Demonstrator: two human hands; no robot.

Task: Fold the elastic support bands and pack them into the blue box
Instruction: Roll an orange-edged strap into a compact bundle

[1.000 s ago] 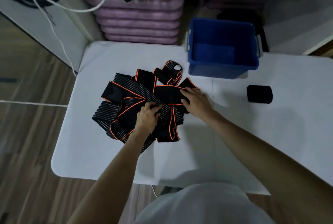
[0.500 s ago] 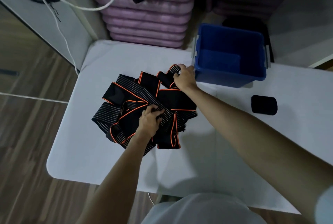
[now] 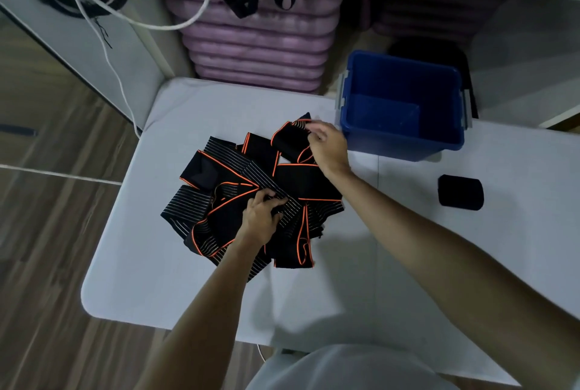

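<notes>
right hand (image 3: pixel 328 149): fingers (image 3: pixel 311 131) curling narrow, pinching the far loop of one elastic support band (image 3: pixel 290 140) at the pile's top edge, lifting it slightly. left hand (image 3: pixel 262 220): fingers (image 3: pixel 272 198) curling down onto the striped band (image 3: pixel 282 204) in the middle of the pile, gripping or pressing it; which, cannot tell.

under and around both sets of fingers: pile of support bands (image 3: pixel 226 201), black with orange edging, lying tangled and overlapping on the white table (image 3: pixel 157 264). none appearing folded yet.

just beyond the right fingertips: blue box (image 3: pixel 401 141), sitting open, interior looking empty. well to the right of the right hand: a black rolled item (image 3: pixel 460 192), lying apart on the table.

farther out: purple cushions (image 3: pixel 257 44) and a white cable (image 3: pixel 125 19) hanging behind the table.

risk, as judged: the pinched band is crossing under neighbours, so pulling it free is likely dragging others along or off the table's edge; the left hand pinning the wrong strip would be causing a snag or elastic snap-back.
</notes>
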